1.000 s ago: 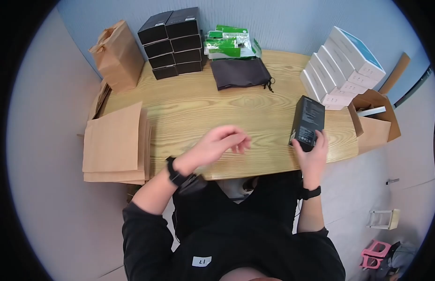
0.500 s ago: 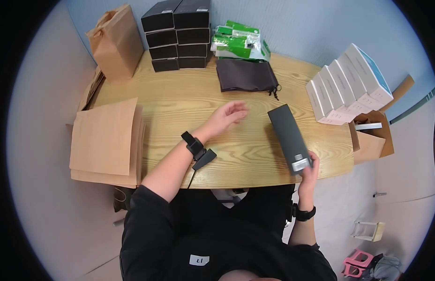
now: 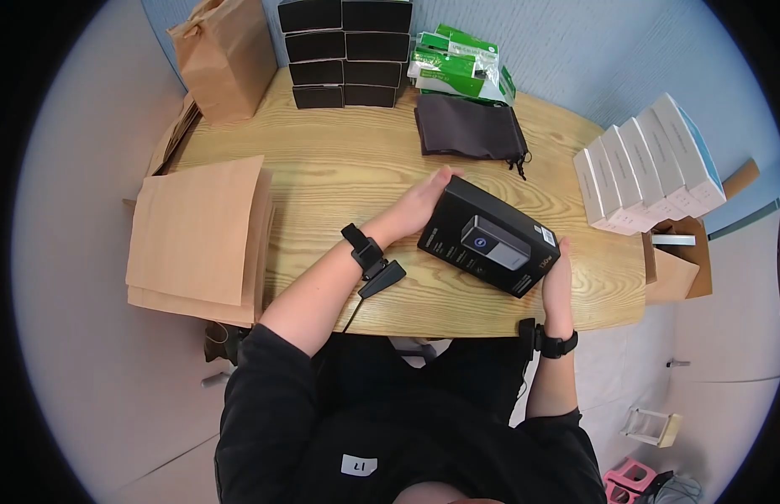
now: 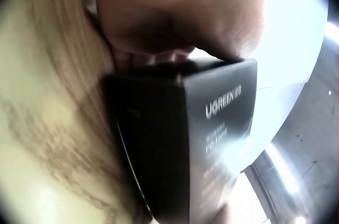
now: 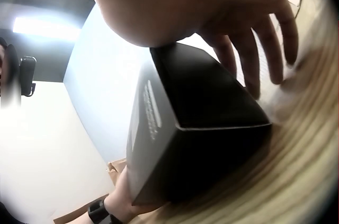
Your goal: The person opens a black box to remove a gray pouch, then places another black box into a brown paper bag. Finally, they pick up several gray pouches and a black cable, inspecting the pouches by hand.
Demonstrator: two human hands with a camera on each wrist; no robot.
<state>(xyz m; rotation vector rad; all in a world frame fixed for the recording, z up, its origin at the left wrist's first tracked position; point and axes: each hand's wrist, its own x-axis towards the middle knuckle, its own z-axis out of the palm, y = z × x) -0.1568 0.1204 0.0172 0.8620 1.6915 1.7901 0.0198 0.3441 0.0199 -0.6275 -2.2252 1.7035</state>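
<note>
Turned printed face up since half a second ago, a black box [image 3: 489, 239] now lies between two hands right of center in the head view, where the left hand [image 3: 417, 206] has joined it, curled round its upper-left end; the right hand [image 3: 558, 281] sets spread, fairly straight fingers against the lower-right end. Should the left slacken, that looser right-hand support could let the tilted carton slip, denting a corner on the table [image 3: 356, 193]. Wavy wood grain spans that curved-edged surface; matte kraft-paper bags [image 3: 192, 235] lie flat at left, sharply creased; a soft, dark drawstring pouch [image 3: 466, 126] slumps at upper center, against the box's smooth, square-edged card.
</note>
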